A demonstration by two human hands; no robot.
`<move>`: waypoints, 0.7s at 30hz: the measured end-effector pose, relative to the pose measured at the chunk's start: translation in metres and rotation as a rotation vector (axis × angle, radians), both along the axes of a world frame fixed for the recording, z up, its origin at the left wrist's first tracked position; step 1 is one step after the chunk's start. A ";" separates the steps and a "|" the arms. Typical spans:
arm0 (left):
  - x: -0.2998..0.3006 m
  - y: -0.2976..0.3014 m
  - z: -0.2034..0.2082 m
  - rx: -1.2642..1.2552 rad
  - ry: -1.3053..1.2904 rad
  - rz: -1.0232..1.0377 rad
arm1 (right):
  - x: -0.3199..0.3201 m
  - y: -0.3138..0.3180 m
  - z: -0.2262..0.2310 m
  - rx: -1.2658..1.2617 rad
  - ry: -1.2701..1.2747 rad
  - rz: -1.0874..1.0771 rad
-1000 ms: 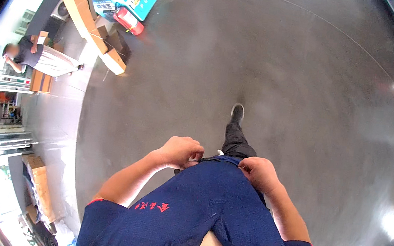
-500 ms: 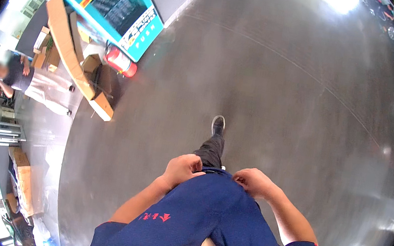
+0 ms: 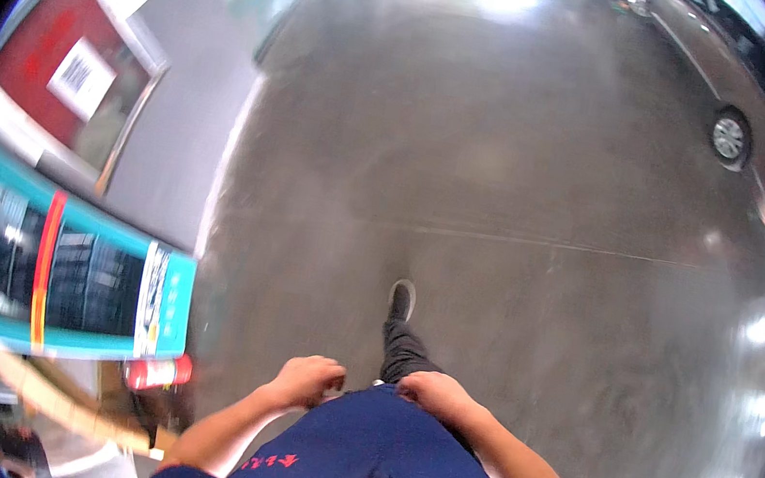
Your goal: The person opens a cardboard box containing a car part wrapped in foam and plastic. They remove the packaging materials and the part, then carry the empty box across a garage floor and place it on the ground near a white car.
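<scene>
My left hand (image 3: pixel 308 380) is beside the front of the dark blue shirt (image 3: pixel 354 440), its fingers loosely curled, and nothing shows in them. Over the shirt's lower edge, my right hand (image 3: pixel 441 396) is also closed. Its fingertips are hidden, so I cannot make out whether they hold anything. Ahead of the hands a leg in dark trousers (image 3: pixel 406 352) stretches forward, ending in a dark shoe (image 3: pixel 402 301) with a pale sole. The grey floor (image 3: pixel 432 168) spreads around it.
A turquoise-framed glass cabinet (image 3: pixel 94 272) stands at the left, with a red fire extinguisher (image 3: pixel 159 371) and cardboard (image 3: pixel 53 393) on its near side. Beyond it rises a grey wall (image 3: pixel 188 104). A dark car (image 3: pixel 708 79) is parked at the far right.
My view has turned and moved forward; the cabinet and extinguisher sit lower at the left. The left hand has come away from the shirt, and the right is nearer the middle.
</scene>
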State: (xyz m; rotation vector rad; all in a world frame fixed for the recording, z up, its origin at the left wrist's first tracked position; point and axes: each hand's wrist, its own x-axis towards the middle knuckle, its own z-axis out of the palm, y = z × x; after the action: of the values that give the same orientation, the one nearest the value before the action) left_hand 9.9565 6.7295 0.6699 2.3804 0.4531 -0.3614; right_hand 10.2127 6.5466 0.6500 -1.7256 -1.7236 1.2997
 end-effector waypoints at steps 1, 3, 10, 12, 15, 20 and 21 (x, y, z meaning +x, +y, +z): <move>0.037 0.043 0.007 0.005 -0.016 -0.038 | 0.034 0.053 0.002 0.003 0.030 0.007; 0.081 0.119 0.023 -0.010 -0.001 0.154 | 0.094 0.148 0.021 -0.053 -0.031 0.055; 0.252 0.417 0.036 -0.232 -0.082 0.357 | 0.297 0.472 0.086 -0.113 -0.080 0.320; 0.293 0.494 -0.003 -0.573 -0.136 0.555 | 0.346 0.557 0.068 -0.174 -0.038 0.290; 0.376 0.628 -0.038 -0.829 -0.170 0.759 | 0.432 0.689 0.038 -0.219 0.111 0.164; 0.555 0.875 0.039 -0.353 -0.119 0.214 | 0.578 0.878 0.086 -0.172 0.102 0.061; 0.594 0.927 0.052 -0.337 -0.114 0.196 | 0.607 0.912 0.091 -0.154 0.107 0.043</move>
State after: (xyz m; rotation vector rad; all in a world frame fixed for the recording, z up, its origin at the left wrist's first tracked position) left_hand 10.5508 7.6560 0.7220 1.9990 0.5225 -0.1939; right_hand 10.8202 7.4586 0.7408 -1.6751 -1.6475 1.5511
